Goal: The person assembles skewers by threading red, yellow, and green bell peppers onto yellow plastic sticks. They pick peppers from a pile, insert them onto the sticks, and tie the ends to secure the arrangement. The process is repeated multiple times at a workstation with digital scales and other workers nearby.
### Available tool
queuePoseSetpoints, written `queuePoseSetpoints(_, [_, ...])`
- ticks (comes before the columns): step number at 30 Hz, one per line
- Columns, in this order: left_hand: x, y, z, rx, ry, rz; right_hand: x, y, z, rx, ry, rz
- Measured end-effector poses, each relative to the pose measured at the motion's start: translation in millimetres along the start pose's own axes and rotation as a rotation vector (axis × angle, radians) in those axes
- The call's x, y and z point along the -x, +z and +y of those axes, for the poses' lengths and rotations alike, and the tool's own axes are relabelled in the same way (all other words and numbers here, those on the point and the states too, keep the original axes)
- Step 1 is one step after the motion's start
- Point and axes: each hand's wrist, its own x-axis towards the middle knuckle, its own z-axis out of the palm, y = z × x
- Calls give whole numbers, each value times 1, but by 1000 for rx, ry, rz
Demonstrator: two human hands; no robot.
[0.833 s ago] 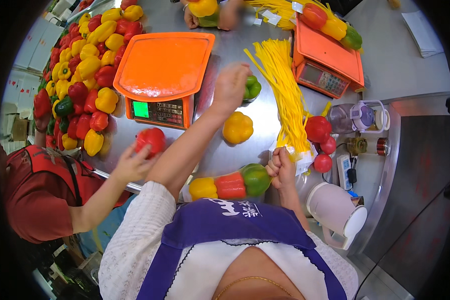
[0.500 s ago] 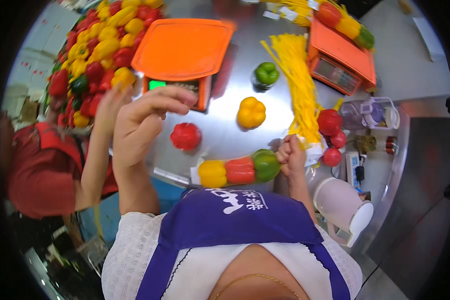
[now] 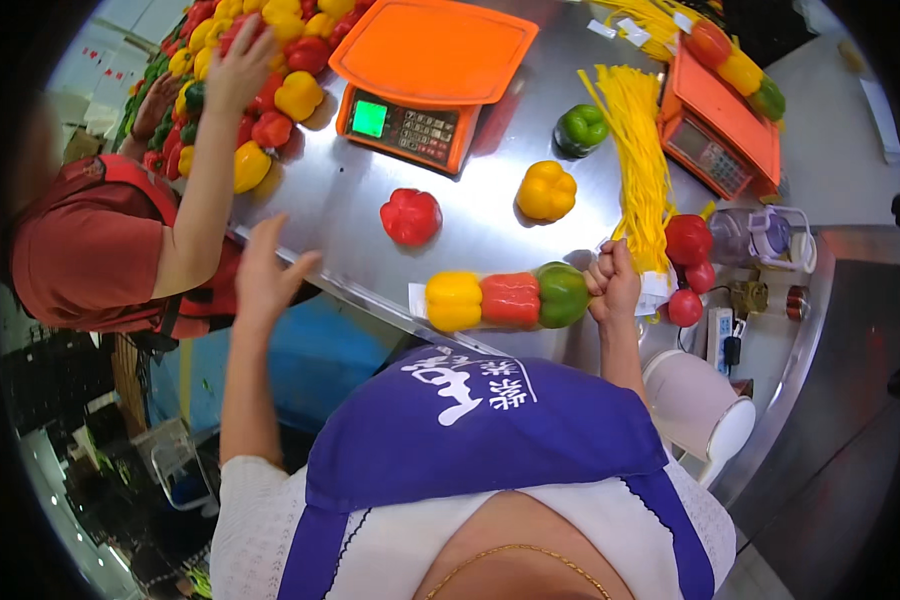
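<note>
- Right hand (image 3: 615, 285): fist clamped at the green end of the pepper pack (image 3: 510, 298), which extends directly left from it; this hand is nearer.
- Left hand (image 3: 268, 270): digits apart, empty, well left of the pack.
- Pack: long axis left-to-right; glossy, lobed, film-wrapped; by the brushed-metal tabletop (image 3: 480, 195) edge.
- Beyond pack: smooth red pepper (image 3: 410, 217), yellow pepper (image 3: 546, 191), green pepper (image 3: 581, 130); thin yellow ties (image 3: 638, 150).

bright | glare on metal table (image 3: 482, 240) | soft shadows | edges bent, black
</note>
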Motion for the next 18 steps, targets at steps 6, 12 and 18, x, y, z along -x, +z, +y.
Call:
queuePoseSetpoints(6, [-48, 120, 103, 150, 97, -289, 19, 9, -8, -158, -12, 5])
queuePoseSetpoints(12, [-80, 173, 180, 238, 218, -333, 45, 49, -41, -242, -54, -164])
queuePoseSetpoints(18, [-93, 155, 224, 629, 458, -317, 69, 121, -88, -91, -117, -353])
